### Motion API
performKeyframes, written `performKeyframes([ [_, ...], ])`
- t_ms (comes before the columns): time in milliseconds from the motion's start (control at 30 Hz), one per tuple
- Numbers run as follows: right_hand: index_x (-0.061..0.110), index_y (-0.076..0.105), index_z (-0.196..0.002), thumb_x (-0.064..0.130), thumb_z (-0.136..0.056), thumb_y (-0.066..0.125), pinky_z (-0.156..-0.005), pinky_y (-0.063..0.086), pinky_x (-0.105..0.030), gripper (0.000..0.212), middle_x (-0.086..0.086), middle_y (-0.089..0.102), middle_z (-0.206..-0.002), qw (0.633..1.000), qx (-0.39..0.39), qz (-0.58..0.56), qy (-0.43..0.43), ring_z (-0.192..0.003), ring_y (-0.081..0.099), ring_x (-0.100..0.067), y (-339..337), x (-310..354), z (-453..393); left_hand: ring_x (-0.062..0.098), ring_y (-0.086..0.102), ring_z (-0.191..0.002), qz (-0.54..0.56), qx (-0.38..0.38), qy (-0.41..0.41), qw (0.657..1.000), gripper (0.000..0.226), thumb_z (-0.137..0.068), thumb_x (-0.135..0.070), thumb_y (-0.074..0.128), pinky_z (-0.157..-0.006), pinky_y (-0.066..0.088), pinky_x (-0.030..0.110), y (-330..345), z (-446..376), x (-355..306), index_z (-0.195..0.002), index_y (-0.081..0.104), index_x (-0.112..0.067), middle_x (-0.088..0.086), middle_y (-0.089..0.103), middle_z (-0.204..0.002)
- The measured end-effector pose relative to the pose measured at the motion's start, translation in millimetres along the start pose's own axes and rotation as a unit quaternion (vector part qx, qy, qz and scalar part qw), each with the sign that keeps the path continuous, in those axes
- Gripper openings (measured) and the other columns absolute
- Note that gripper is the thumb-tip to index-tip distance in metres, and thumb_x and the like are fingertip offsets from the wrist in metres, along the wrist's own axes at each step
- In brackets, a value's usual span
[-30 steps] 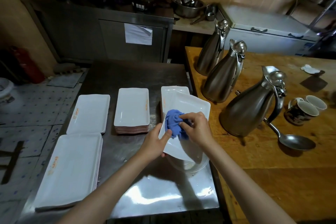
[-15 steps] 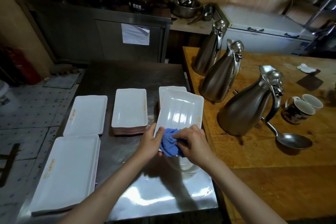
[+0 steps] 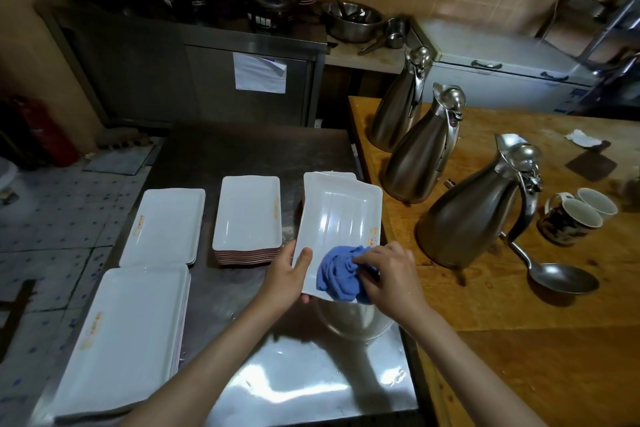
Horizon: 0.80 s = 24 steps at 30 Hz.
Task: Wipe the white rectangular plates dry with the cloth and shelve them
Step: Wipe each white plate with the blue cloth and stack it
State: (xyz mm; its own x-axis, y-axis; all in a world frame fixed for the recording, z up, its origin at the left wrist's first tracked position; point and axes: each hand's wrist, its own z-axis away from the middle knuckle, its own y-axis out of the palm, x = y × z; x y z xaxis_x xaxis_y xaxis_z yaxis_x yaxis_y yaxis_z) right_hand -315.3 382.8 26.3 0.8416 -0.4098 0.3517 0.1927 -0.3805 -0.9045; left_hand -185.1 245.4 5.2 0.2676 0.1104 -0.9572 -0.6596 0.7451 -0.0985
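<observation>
The left hand (image 3: 289, 276) is reaching in from the lower left with the forearm angled up and to the right, and it is gripping the near left edge of a white rectangular plate (image 3: 341, 218), thumb lying on the plate's upper face and the other fingers tucked beneath. The right hand (image 3: 388, 274) is coming in from the lower right, palm down with fingers curled, and it is clutching a bunched blue cloth (image 3: 337, 274) and pressing it onto the near end of the plate, just to the right of the left thumb. The plate is being held tilted above the steel desk (image 3: 242, 156), its long axis running away from the hands, the far end pointing ahead and lying over another white plate (image 3: 329, 175) beyond it. An orange mark is showing on the plate's right rim, just beyond the right hand's fingers. Under the hands, part of a clear bowl (image 3: 353, 322) is sitting on the desk. To the left of the left hand a stack of plates (image 3: 247, 215) is resting, and further left two more stacks (image 3: 166, 224) (image 3: 128, 336) are lying flat. To the right of the right hand, three steel jugs (image 3: 467, 215), a spoon (image 3: 554, 274) and two mugs (image 3: 575, 218) are standing on a wooden desk (image 3: 519, 340).
</observation>
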Motion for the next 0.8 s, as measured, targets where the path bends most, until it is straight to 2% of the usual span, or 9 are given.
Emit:
performKeyframes([
  [133, 0.018, 0.067, -0.108, 0.019, -0.084, 0.062, -0.076, 0.038, -0.027, 0.025, 0.002, 0.066, -0.098, 0.999, -0.035, -0.017, 0.029, -0.091, 0.052, -0.018, 3.0, 6.5, -3.9, 0.021, 0.064, -0.083, 0.003, -0.018, 0.01, 1.0, 0.013, -0.1, -0.03, 0.042, -0.043, 0.049, 0.023, 0.1, -2.4, -1.7, -0.112, 0.046, -0.033, 0.002, 0.061, -0.111],
  [267, 0.021, 0.054, -0.13, 0.052, -0.084, 0.039, -0.094, 0.04, -0.037, 0.058, -0.001, 0.054, -0.122, 0.999, -0.037, -0.018, 0.035, -0.113, 0.042, -0.018, 7.7, 22.2, 2.3, 0.021, 0.059, -0.102, -0.01, -0.035, 0.014, 0.999, 0.032, -0.099, -0.033, 0.042, -0.044, 0.049, 0.016, -2.1, -6.5, -2.9, -0.128, 0.047, -0.021, 0.002, 0.052, -0.132],
  [333, 0.022, 0.054, -0.13, 0.064, -0.079, 0.04, -0.086, 0.044, -0.037, 0.067, -0.001, 0.054, -0.114, 0.996, -0.037, 0.078, 0.012, -0.107, 0.044, -0.021, 12.9, 24.4, 0.0, 0.021, 0.059, -0.102, -0.011, -0.032, 0.008, 0.999, 0.033, -0.099, -0.034, 0.041, -0.044, 0.05, 0.02, -2.9, -6.2, -3.7, -0.129, 0.045, -0.021, -0.002, 0.052, -0.128],
  [400, 0.024, 0.062, -0.119, 0.067, -0.074, 0.042, -0.074, 0.046, -0.035, 0.065, -0.001, 0.055, -0.097, 0.991, -0.051, 0.121, 0.004, -0.092, 0.049, -0.021, 19.0, 23.7, -5.0, 0.021, 0.065, -0.086, -0.018, -0.027, 0.014, 0.999, 0.022, -0.1, -0.033, 0.04, -0.043, 0.05, 0.024, -2.1, -5.6, -4.1, -0.119, 0.047, -0.024, 0.003, 0.058, -0.115],
  [467, 0.025, 0.067, -0.097, 0.064, -0.073, 0.046, -0.068, 0.041, -0.031, 0.05, 0.001, 0.051, -0.085, 0.992, -0.068, 0.108, -0.007, -0.081, 0.048, -0.018, 24.8, 23.9, -9.6, 0.018, 0.064, -0.075, -0.023, -0.036, 0.013, 0.999, 0.016, -0.101, -0.031, 0.04, -0.043, 0.051, 0.026, -1.5, -5.9, -3.2, -0.11, 0.049, -0.023, 0.006, 0.06, -0.103],
  [567, 0.02, 0.062, -0.073, 0.051, -0.07, 0.056, -0.067, 0.033, -0.027, 0.032, 0.001, 0.048, -0.077, 0.994, -0.088, 0.061, -0.018, -0.075, 0.046, -0.016, 35.3, 23.9, -11.7, 0.022, 0.064, -0.073, -0.03, -0.048, 0.012, 0.998, 0.016, -0.1, -0.031, 0.041, -0.041, 0.049, 0.025, -1.9, -8.3, 1.0, -0.108, 0.051, -0.022, 0.009, 0.061, -0.101],
  [700, 0.01, 0.067, -0.081, 0.023, -0.066, 0.071, -0.076, 0.046, -0.026, 0.02, -0.001, 0.062, -0.091, 0.985, -0.122, -0.117, 0.039, -0.086, 0.054, -0.013, 38.1, 27.4, -10.2, 0.012, 0.061, -0.057, -0.024, -0.062, 0.019, 0.998, 0.012, -0.1, -0.027, 0.042, -0.036, 0.044, 0.021, -4.5, -10.8, 1.3, -0.109, 0.05, -0.022, 0.004, 0.062, -0.087],
  [767, 0.011, 0.068, -0.094, 0.011, -0.071, 0.072, -0.084, 0.05, -0.027, 0.023, 0.003, 0.065, -0.101, 0.957, -0.147, -0.225, 0.111, -0.093, 0.059, -0.01, 29.5, 31.1, -9.9, 0.009, 0.056, -0.044, -0.031, -0.074, 0.017, 0.997, 0.019, -0.101, -0.026, 0.042, -0.035, 0.041, 0.021, -8.7, -13.0, 3.7, -0.113, 0.052, -0.015, 0.005, 0.061, -0.08],
  [800, 0.015, 0.067, -0.094, 0.005, -0.073, 0.071, -0.083, 0.051, -0.027, 0.023, 0.009, 0.066, -0.096, 0.935, -0.152, -0.281, 0.155, -0.089, 0.06, -0.005, 22.4, 34.3, -10.1, 0.009, 0.054, -0.042, -0.033, -0.079, 0.013, 0.996, 0.022, -0.101, -0.026, 0.042, -0.035, 0.041, 0.02, -10.8, -13.3, 4.4, -0.114, 0.052, -0.012, 0.007, 0.061, -0.08],
])
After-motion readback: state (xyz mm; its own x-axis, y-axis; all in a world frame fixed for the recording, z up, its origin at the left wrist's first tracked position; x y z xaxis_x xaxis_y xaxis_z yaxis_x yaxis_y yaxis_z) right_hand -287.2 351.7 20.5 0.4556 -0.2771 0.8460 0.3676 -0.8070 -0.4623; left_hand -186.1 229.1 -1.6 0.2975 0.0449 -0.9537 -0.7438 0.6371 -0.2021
